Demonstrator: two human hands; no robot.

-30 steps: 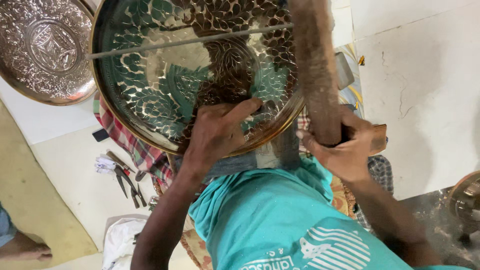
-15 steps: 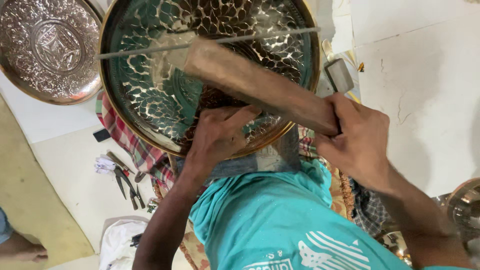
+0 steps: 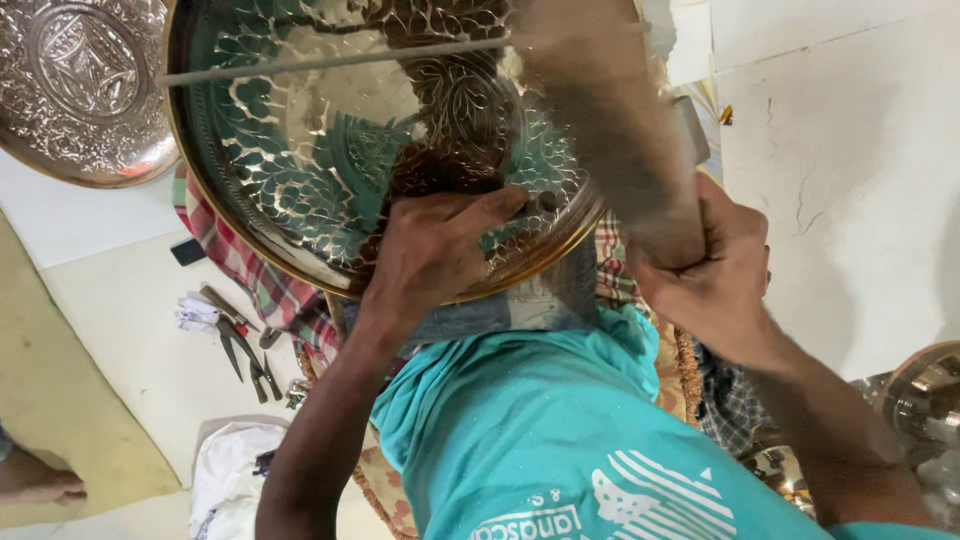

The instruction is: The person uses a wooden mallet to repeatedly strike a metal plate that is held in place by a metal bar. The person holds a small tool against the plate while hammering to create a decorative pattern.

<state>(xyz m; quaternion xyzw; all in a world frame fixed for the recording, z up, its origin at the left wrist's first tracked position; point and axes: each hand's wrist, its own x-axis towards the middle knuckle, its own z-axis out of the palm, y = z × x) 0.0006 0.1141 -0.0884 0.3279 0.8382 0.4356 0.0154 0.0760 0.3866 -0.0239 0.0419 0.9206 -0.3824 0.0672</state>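
Pale floor tiles [image 3: 850, 180] spread beneath the work, and against them a person in a teal shirt [image 3: 540, 440] bends over a large engraved brass plate [image 3: 330, 150] whose chased leaf pattern shines green and gold. The left hand [image 3: 435, 250] lies flat on the plate's near rim, fingers spread and pressing down; whether a small punch sits under the fingertips I cannot tell. The right hand [image 3: 715, 270] is clenched around the lower end of a thick wooden mallet [image 3: 610, 130], which rises from the fist and is blurred with motion above the plate's right side. A thin metal rod [image 3: 330, 60] lies across the plate beyond the left hand. A checked cloth [image 3: 250, 275] pads the plate underneath, and outward of the left forearm pliers and small tools [image 3: 240, 335] lie scattered on the floor; a second embossed plate [image 3: 80, 90] rests farther off on that side, and a shiny metal vessel [image 3: 925, 395] sits beyond the right forearm. The chief risk, as I judge it, is the blow landing on the left hand's fingers, since they rest just beside where the mallet seems aimed. A strike that comes down off-line could also dent the finished pattern or skid across the polished surface. If the left hand's pressure eases, the plate may rock or slide on the cloth, and the loose rod could roll off under the shock.
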